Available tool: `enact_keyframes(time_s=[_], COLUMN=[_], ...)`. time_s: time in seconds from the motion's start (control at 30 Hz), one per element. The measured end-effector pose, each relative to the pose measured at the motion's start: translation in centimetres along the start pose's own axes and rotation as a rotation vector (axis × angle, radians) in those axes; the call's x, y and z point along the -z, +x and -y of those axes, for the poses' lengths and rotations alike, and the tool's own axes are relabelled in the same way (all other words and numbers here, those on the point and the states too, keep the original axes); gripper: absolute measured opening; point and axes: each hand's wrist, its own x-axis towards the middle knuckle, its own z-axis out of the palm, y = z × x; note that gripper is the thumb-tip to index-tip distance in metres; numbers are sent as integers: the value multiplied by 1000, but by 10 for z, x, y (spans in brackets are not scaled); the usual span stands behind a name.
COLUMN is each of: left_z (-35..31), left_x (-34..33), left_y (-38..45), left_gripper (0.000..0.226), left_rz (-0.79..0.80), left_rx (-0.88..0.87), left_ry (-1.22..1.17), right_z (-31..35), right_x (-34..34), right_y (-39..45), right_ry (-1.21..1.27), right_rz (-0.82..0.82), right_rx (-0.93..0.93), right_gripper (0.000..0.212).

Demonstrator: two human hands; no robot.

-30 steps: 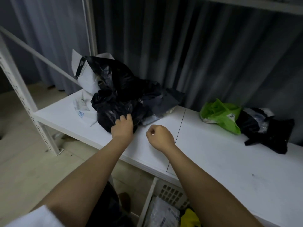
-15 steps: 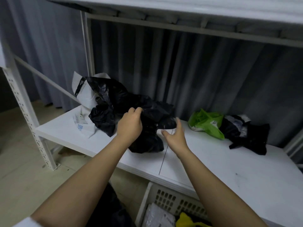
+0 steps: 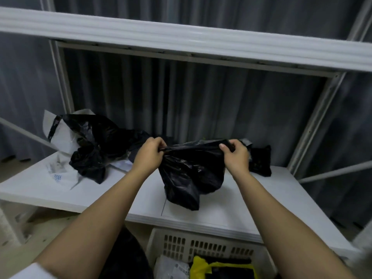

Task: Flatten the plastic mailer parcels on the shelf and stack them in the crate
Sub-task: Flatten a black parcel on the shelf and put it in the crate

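The task looks partly done: the white slotted crate (image 3: 203, 248) under the shelf (image 3: 100, 196) already holds a grey mailer (image 3: 173, 267) and a yellow one (image 3: 203, 266), while a heap of black and white mailers (image 3: 88, 141) sits at the shelf's 9 o'clock side and another dark parcel (image 3: 260, 162) at 3 o'clock, neither yet flattened. Both forearms reach forward, the left hand (image 3: 150, 153) and right hand (image 3: 235, 156) each pinching a top corner of a crumpled black mailer (image 3: 191, 174), stretched between them, its bottom hanging to the shelf.
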Motion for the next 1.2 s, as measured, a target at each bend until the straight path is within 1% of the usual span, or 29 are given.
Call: enact_keyframes(time_s=[0.03,0.1,0.13,0.17,0.23,0.27,0.33,0.37,0.43,0.5,0.53,0.6,0.63,0.7,0.77,0.8,0.87,0.9,0.93,0.97,1.0,1.03,1.07,1.1,1.13,1.17,1.2], left_z=[-6,-22,-27,-33,-42,-45,-55,-64,-80,-93,-98,-100,-98,-92,-82,-77,-70,-69,-70,-70,-72,-74,-76,-78,-79,-80,-81], left_x=[-1,-7,-10,-14,-25,-29,-36,-41,-49,-59,-63,-72,-75,-73,-65,-61,-53,-50,-48,-47,-45,-45,-45,-45,-45,-46,-46], left_y=[0,0,-1,0,1,1,-2,-4,-11,-17,-21,-26,-28,-29,-25,-22,-17,-15,-14,-13,-13,-13,-13,-12,-13,-13,-15], left_gripper=[14,10,11,18,45,60,92,104,120,125,121,104,95,78,52,39,22,20,20,20,21,21,21,20,19,18,18], left_rz=[-18,-58,-56,-22,117,181,249,282,332,357,369,373,357,300,222,199,178,167,150,130,111,99,90,84,87,96,112], left_rx=[-12,17,86,176,350,409,462,464,454,466,476,480,470,423,383,371,327,301,274,253,230,215,205,196,189,176,167], left_ry=[74,121,102,60,-46,-109,-244,-296,-381,-480,-546,-675,-691,-594,-447,-433,-457,-439,-397,-356,-327,-314,-304,-284,-258,-235,-217], right_z=[1,3,4,6,8,9,12,13,14,17,19,22,21,11,-4,-12,-22,-25,-26,-25,-21,-17,-12,-11,-12,-17,-20], right_x=[10,28,32,37,48,51,58,62,64,65,66,72,75,87,102,108,114,113,110,105,99,91,83,75,67,61,57], right_y=[1,3,2,3,6,6,9,10,11,10,9,8,9,16,24,27,28,25,20,12,2,-8,-18,-23,-27,-27,-27], right_ry=[-29,-19,5,36,102,127,175,202,264,330,364,435,436,408,360,339,317,215,29,-163,-312,-412,-499,-592,-685,-726,-698], right_rz=[-6,-32,-47,-72,-130,-151,-176,-190,-197,-193,-196,-200,-211,-270,-352,-384,-361,-323,-294,-305,-318,-262,-124,52,227,365,436], right_rx=[6,3,-3,-12,-30,-43,-56,-62,-83,-104,-113,-119,-123,-145,-206,-240,-301,-306,-255,-122,80,270,392,436,433,384,326], right_gripper=[14,15,15,15,15,14,12,13,16,14,13,10,9,9,13,13,6,17,31,40,45,49,54,59,63,63,58])
